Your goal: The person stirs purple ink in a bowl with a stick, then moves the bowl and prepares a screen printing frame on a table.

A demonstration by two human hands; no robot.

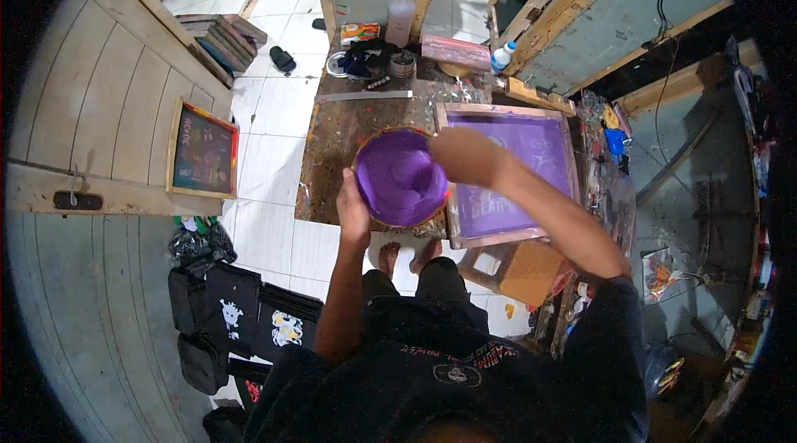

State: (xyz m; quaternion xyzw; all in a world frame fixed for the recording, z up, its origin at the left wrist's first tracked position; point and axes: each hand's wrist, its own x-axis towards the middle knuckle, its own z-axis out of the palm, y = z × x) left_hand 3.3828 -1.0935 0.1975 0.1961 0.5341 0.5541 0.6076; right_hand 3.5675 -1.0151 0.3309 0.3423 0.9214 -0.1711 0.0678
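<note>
Round tub of thick purple ink (pixel 400 177) is held above the near edge of the paint-stained wooden worktable (pixel 349 132). Left hand (pixel 353 206) is clamped on the tub's left rim, fingers wrapped round the wall. Right hand (pixel 465 154) is set at the tub's right rim, fingers curled together; what they grip cannot be told. Just right of those fingers a wooden-framed printing screen coated purple (pixel 515 173) is laid flat. Beyond the fingertips a long metal ruler (pixel 364 96) is seen.
</note>
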